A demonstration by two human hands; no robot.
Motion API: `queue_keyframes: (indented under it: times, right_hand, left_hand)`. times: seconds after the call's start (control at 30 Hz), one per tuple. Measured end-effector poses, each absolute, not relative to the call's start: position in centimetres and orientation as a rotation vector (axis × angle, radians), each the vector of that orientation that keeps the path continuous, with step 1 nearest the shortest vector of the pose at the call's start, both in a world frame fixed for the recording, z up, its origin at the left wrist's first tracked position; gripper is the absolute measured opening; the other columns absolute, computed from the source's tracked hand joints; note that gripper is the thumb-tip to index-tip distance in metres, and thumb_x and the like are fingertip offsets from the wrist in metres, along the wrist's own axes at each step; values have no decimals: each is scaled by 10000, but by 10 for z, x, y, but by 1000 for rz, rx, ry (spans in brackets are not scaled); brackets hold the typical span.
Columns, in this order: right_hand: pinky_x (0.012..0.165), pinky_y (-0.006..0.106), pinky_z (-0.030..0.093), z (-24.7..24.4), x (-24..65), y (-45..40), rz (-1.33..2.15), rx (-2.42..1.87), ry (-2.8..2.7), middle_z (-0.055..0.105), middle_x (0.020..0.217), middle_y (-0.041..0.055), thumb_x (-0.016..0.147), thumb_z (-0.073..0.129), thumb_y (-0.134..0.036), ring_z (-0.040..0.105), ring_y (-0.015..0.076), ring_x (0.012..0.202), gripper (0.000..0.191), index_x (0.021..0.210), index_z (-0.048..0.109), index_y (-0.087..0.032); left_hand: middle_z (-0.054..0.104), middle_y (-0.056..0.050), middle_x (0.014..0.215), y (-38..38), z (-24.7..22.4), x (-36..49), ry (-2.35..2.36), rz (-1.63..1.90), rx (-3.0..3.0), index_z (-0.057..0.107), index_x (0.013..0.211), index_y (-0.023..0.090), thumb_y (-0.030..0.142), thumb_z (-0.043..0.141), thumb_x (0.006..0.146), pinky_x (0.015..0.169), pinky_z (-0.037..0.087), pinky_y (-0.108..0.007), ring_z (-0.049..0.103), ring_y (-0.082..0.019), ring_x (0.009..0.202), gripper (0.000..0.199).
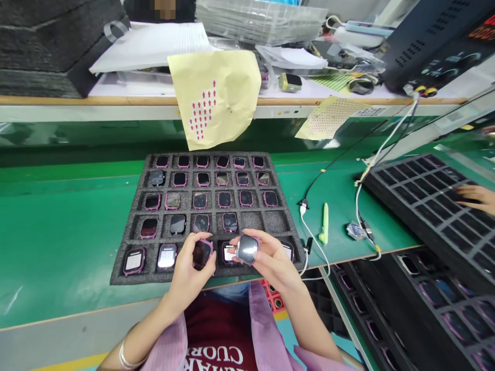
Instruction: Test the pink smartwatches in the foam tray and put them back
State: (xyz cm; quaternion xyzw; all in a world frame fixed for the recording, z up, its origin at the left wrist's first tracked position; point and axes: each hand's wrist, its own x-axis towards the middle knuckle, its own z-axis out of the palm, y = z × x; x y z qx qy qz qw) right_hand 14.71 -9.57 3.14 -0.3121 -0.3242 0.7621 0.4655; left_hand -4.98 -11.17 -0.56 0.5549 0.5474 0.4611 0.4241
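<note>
The left hand (192,264) pinches a square, purple-rimmed dark watch case (202,253) by its edges, perhaps sparing the glass; whether it's lifted, I can't tell. Beside it, the right hand (275,260) holds a shiny, silvery rounded-square watch case (247,249). Beneath both, a dark grey foam tray (277,222) pockets others separately, presumably against knocks. Rightward lies a pale green pen (325,222).

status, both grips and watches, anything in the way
Left grip on dark-screened smartwatch, unclear if lifted. Right grip holding silvery-faced smartwatch over foam tray. White cable right of tray, apart from both grips.
</note>
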Motion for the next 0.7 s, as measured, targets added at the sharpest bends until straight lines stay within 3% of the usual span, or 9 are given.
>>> queue_keyframes:
  times: [0.1,0.4,0.7]
  right_hand:
    - [829,426,534,27,145,-97,1799,-764,-775,726,974,80,713,798,-258,702,238,870,335,1030,691,-242]
    - [901,412,505,33,143,-98,1914,-796,-825,709,1035,110,777,739,-290,678,231,942,455,1210,627,-207]
    - [903,394,499,29,143,-100,1859,-819,-831,720,1021,90,777,736,-262,685,224,924,406,1174,656,-230]
  left_hand:
    - [570,-36,958,-113,-5,-50,1330,1141,1418,557,1165,230,218,590,827,649,535,-269,600,-150,728,340]
    - [567,-47,986,-116,-4,-50,1325,1113,1485,537,1217,242,188,596,817,692,563,-287,610,-172,800,408]
    - [514,-40,963,-117,-8,-49,1188,1106,1433,486,1245,251,180,531,861,593,607,-258,607,-159,789,393]
